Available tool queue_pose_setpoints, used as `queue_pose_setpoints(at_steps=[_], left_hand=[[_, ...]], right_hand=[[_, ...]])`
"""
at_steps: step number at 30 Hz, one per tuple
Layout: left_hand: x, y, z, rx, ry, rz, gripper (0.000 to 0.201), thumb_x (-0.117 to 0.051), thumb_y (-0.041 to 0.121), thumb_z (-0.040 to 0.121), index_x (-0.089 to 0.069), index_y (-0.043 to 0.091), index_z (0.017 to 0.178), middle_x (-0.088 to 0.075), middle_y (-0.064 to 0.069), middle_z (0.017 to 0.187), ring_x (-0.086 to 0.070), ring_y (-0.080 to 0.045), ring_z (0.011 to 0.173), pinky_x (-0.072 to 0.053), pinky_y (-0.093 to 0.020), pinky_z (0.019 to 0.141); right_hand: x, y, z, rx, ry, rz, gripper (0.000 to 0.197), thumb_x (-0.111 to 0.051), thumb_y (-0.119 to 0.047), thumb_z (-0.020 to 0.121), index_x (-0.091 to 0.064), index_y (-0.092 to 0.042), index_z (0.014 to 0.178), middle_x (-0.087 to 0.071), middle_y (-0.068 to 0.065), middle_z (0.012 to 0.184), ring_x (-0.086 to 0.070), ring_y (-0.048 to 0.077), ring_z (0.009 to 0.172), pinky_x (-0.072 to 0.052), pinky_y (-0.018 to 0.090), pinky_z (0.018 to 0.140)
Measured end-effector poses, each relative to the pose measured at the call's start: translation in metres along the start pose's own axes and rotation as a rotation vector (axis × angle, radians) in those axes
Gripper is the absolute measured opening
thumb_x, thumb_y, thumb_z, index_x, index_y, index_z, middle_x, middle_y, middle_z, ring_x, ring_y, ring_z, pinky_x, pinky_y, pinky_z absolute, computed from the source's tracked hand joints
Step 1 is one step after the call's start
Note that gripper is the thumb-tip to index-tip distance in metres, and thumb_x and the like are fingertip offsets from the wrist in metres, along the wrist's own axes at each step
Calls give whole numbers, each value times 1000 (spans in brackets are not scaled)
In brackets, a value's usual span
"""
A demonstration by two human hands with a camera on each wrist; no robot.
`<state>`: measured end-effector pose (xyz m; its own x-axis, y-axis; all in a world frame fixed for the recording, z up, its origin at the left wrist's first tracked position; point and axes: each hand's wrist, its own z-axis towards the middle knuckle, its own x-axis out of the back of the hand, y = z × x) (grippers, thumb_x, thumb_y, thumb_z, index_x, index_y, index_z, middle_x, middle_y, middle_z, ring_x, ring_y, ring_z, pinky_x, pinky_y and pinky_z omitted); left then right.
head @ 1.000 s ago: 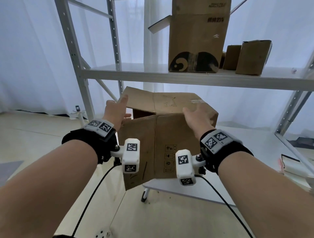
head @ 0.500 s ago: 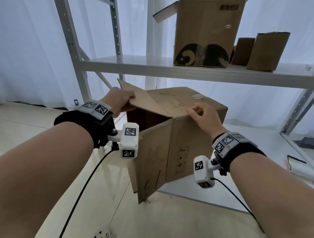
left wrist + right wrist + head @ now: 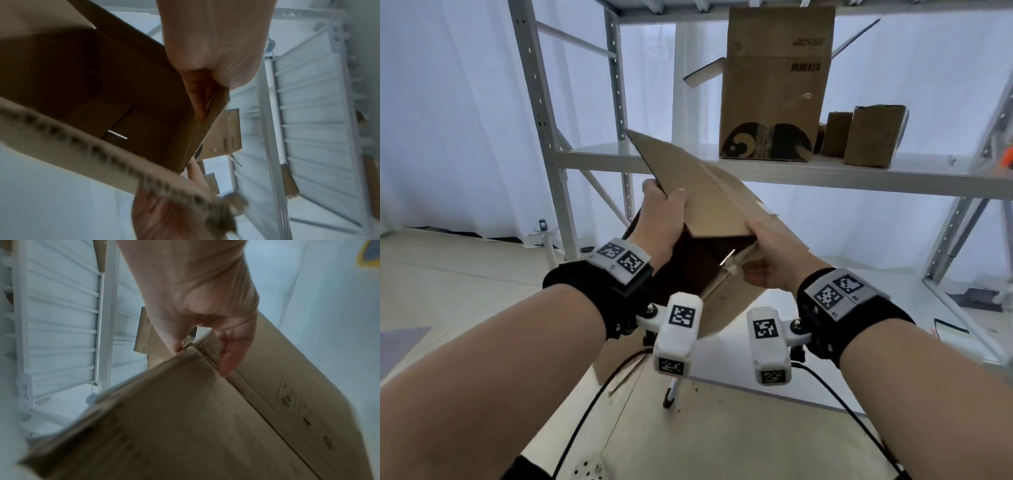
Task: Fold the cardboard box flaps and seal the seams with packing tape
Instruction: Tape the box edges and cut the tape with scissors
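Fingers of the left hand [image 3: 664,219] lie hidden behind the raised flap [image 3: 688,192] of the cardboard box [image 3: 726,301]. Fingertips of the right hand [image 3: 774,260] are concealed by the box corner. Printed symbols [image 3: 287,399] on the box side are too blurred to read. The tall box [image 3: 774,89] on the shelf is cut off by the top edge.

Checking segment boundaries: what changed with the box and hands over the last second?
The open brown cardboard box was tipped up, opening toward the person, one flap now raised. The left hand went from resting on that flap to gripping its edge; the right hand shifted to the near corner. Both stay on the box; the tall printed carton stays shelved.
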<state>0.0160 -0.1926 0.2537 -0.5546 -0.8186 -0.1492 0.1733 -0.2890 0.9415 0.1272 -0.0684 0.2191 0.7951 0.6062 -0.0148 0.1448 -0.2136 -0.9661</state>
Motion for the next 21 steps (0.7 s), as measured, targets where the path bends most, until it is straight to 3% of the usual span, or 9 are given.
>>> queue_pose_setpoints(at_steps=[3,5,7,10,12,14,16,19,21], left_hand=[[-5,9,-19,-113,-97,45,29,-45,12,97,-32,15,123,-53,7,104,-57,-9,94,-52,-22,77],[-4,14,-32,-139,-153,43,31,-45,12,99,-32,13,127,-55,6,105,-59,-9,94,-54,-25,79],[2,19,-42,-113,-213,16,32,-45,12,99,-33,13,129,-58,4,107,-61,-13,97,-55,-30,84],[18,17,-50,-46,-336,-39,36,-48,4,97,-38,17,129,-62,4,110,-62,-16,102,-53,-35,91],[32,9,-54,12,-404,-38,43,-50,-3,93,-42,21,128,-63,4,112,-63,-14,103,-54,-29,87],[46,-5,-57,101,-426,-28,49,-53,-5,91,-42,21,131,-62,1,117,-63,-13,104,-55,-24,81],[56,-23,-60,198,-415,-41,52,-53,-5,90,-40,20,134,-63,-1,119,-62,-16,106,-55,-28,81],[57,-50,-58,287,-318,-38,50,-50,-8,91,-42,18,133,-63,-1,117,-61,-21,107,-53,-38,85],[57,-61,-51,317,-276,61,50,-48,-9,91,-45,19,131,-63,-1,116,-61,-20,103,-52,-38,84]], right_hand=[[6,2,-9,7,-104,181,44,-54,-50,89,-48,-18,118,-60,20,109,-66,37,86,-56,38,54],[8,6,-10,-1,-111,359,53,-59,-53,86,-46,-21,127,-55,18,122,-62,41,101,-56,49,57],[8,13,-10,-22,-92,511,64,-64,-58,81,-45,-19,128,-56,17,120,-61,40,102,-56,54,60],[14,23,-9,-52,-80,621,84,-66,-71,69,-47,-15,128,-59,18,118,-61,40,99,-55,53,69],[22,30,-7,-61,-101,706,76,-69,-68,70,-54,-18,125,-61,18,115,-63,39,98,-57,50,69],[28,37,-6,-12,-54,664,68,-68,-64,74,-56,-18,122,-61,16,115,-63,36,99,-58,48,71],[31,43,-1,55,72,512,62,-71,-49,80,-51,-13,126,-59,14,120,-61,33,103,-57,46,79],[34,50,13,72,248,199,78,-76,-23,80,-26,-6,138,-46,16,134,-53,33,115,-52,46,90],[34,54,18,99,272,-9,85,-75,-17,79,-18,-5,141,-42,20,137,-49,35,120,-45,49,100]])
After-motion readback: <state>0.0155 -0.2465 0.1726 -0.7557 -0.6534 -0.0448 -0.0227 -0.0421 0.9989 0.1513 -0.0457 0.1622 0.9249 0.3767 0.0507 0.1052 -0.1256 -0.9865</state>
